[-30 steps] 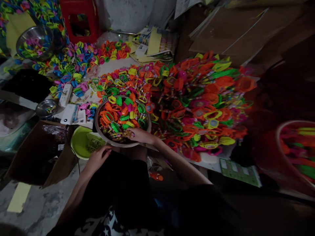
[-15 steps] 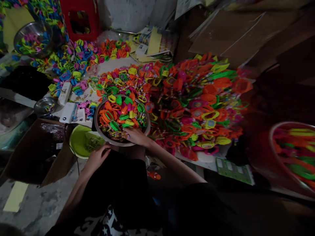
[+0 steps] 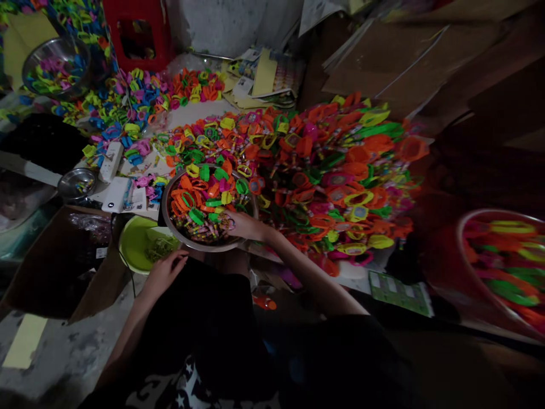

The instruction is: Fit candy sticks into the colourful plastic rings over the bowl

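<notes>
A metal bowl [image 3: 251,227] stands by my lap, tilted a little. In it lie orange, green and yellow plastic toy watches [image 3: 193,190] and, along its near side, small multicoloured striped pieces [image 3: 200,230]. My right hand [image 3: 244,225] reaches over the bowl's right rim, its fingertips among those pieces; what they grip, if anything, is too dark to tell. By my left thigh, my left hand [image 3: 166,270] is empty, its fingers loosely bent and apart, near a lime-green basin [image 3: 128,244] holding small greenish bits.
A big heap of toy watches [image 3: 340,182] covers the table to the right. A red tub [image 3: 462,244] of bright pieces stands far right. On the left are an open cardboard box [image 3: 91,289], a power strip [image 3: 111,162] and a small metal dish [image 3: 63,184]. A red stool [image 3: 113,34] is behind.
My right hand has moved right and slightly away from me within the bowl, uncovering more striped pieces. My left hand has barely moved. The view has shifted slightly.
</notes>
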{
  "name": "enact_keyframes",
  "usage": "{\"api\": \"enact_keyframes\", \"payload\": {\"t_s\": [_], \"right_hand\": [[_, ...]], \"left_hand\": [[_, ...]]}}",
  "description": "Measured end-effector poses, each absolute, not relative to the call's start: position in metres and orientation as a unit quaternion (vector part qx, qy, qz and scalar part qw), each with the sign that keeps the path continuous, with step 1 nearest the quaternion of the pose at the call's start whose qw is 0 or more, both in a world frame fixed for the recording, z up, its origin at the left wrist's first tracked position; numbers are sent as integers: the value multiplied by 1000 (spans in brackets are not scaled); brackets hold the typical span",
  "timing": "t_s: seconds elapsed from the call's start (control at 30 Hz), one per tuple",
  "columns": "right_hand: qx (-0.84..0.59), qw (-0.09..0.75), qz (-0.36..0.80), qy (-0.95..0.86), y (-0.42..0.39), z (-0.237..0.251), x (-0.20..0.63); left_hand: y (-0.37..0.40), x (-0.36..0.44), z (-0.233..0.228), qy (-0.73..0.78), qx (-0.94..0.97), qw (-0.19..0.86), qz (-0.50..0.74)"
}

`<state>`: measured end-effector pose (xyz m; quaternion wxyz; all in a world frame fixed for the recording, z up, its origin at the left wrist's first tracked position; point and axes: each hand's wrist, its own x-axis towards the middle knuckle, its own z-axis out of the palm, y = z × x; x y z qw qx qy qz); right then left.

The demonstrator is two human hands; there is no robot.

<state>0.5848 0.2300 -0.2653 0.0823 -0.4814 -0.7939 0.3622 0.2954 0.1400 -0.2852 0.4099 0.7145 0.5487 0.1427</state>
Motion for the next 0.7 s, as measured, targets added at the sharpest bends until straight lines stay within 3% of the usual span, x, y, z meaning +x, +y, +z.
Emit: {"api": "enact_keyframes", "payload": {"t_s": [0.5, 0.7], "right_hand": [[-412, -115, 315, -847, 250, -280, 579], [-408, -141, 312, -847, 257, -292, 572]], "left_hand": [[138, 296, -281, 541, 713, 419, 152], [138, 296, -279, 551, 711, 411, 150]]}}
